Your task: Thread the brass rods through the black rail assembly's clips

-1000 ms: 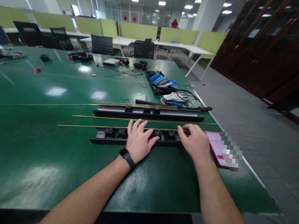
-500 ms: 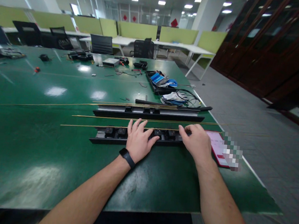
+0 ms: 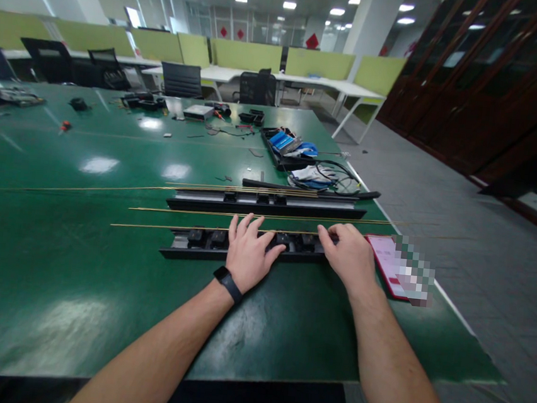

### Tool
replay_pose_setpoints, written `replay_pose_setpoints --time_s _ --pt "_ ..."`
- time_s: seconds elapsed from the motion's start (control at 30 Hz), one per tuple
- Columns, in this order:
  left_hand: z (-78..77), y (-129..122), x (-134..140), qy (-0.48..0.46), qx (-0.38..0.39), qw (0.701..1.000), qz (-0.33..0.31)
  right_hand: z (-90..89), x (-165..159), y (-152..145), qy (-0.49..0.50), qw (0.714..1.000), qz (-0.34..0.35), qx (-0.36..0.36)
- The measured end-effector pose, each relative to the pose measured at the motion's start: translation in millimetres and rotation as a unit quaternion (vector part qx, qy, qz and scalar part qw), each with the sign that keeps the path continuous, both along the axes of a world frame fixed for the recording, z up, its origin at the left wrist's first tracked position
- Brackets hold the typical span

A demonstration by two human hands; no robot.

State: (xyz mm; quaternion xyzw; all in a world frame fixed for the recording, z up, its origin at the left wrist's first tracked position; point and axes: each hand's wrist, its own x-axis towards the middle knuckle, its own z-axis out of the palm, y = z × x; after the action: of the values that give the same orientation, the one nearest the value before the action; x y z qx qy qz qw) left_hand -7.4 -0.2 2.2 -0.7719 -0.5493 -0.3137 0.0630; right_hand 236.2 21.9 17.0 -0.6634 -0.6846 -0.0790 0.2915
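Near rod: here it is, a thin golden rod [image 3: 161, 226] lying along the near black channel [image 3: 197, 255], long axis running left to right, left end bare above the green table [image 3: 74, 297] and a touch closer to the wearer, the other way passing behind the right hand.
Left hand: spread flat across the channel's middle, fingers apart, thumb out wide, this left hand [image 3: 248, 256] crossing the rod's line.
Right hand: thumb and fingers curled at the rod, the right hand [image 3: 353, 254] over the channel's right part; whether they pinch it, I cannot tell.
Black blocks: seated in a row inside the channel, these black blocks [image 3: 218, 240].
Far channel: a second black channel [image 3: 268, 209], roughly parallel, beyond.
Phone: red-edged phone [image 3: 384, 257] just beside the right hand.
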Motion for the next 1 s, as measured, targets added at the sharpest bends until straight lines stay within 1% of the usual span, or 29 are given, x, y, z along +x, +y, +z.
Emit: replay_pose_setpoints --time_s 0.17,0.3,0.43,0.6,0.8,0.9,1.0 --pt "0.0 0.0 -0.3 0.0 0.0 1.0 -0.001 -1.4 2.2 0.9 -0.007 1.0 -0.015 0.011" --pt "-0.4 -0.2 -0.4 0.0 0.001 1.0 0.0 -1.1 -0.6 -0.2 0.014 1.0 0.006 0.024" --pt "-1.1 -0.2 -0.1 0.002 0.003 1.0 0.0 -0.5 -3.7 -1.7 0.018 0.999 0.028 0.016" --pt "-0.7 0.0 0.0 -0.003 0.002 1.0 -0.001 0.1 -1.4 -1.2 0.002 1.0 0.014 0.001" --pt "0.0 0.1 -0.5 0.002 0.001 1.0 -0.001 -0.6 3.2 0.4 -0.01 1.0 -0.013 0.012" --pt "-0.3 0.1 -0.6 -0.002 0.001 1.0 -0.001 -0.3 1.9 -0.2 0.001 1.0 -0.008 0.024" --pt "-0.6 0.1 -0.7 -0.004 0.001 1.0 -0.001 0.1 -0.8 -1.3 0.018 1.0 0.011 0.023"
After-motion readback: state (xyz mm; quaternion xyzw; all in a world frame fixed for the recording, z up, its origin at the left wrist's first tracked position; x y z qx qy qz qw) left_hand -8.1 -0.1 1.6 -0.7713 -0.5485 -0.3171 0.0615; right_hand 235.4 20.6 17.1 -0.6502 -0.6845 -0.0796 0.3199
